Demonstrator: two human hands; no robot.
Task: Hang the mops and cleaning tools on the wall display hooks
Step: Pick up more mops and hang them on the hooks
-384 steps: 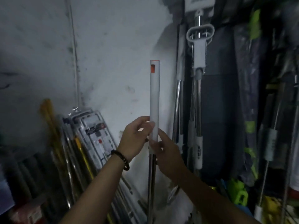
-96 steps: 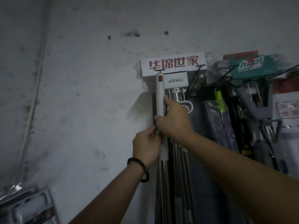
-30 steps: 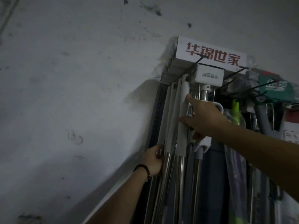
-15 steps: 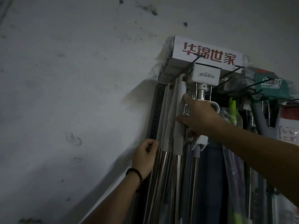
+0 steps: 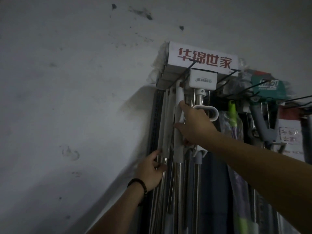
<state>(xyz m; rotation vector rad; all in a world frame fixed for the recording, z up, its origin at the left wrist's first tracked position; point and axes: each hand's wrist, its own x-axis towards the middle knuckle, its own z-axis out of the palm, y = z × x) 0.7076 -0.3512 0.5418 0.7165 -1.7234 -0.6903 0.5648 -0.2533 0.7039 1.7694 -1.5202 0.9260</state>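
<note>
1. Against the wall, my right hand grips the white mop handle. The thumb presses its left side, the forefinger lies straight up along it, and the other fingers curl behind.
2. Above that hand the handle rises upright to the black wire hook, which juts from under the white sign with red characters. Its top is right at the hook, but I cannot tell whether it is seated on it.
3. Below that hand the white sleeve ends and the handle's bare steel shaft runs straight down out of view.
4. Down and to the left of my right hand, my left hand is curled around the steel poles of the mops hanging nearest the wall. The thumb crosses in front and the fingertips are tucked behind. A dark bracelet sits on that wrist.
5. Just above my right hand's knuckles hangs a white tag box. Under it is a white loop grip, touching the back of the hand.
6. Further right of that hand hang a green-tipped handle in a plastic wrap and a teal pack on more wire hooks. The rest there is too dark to make out.
</note>
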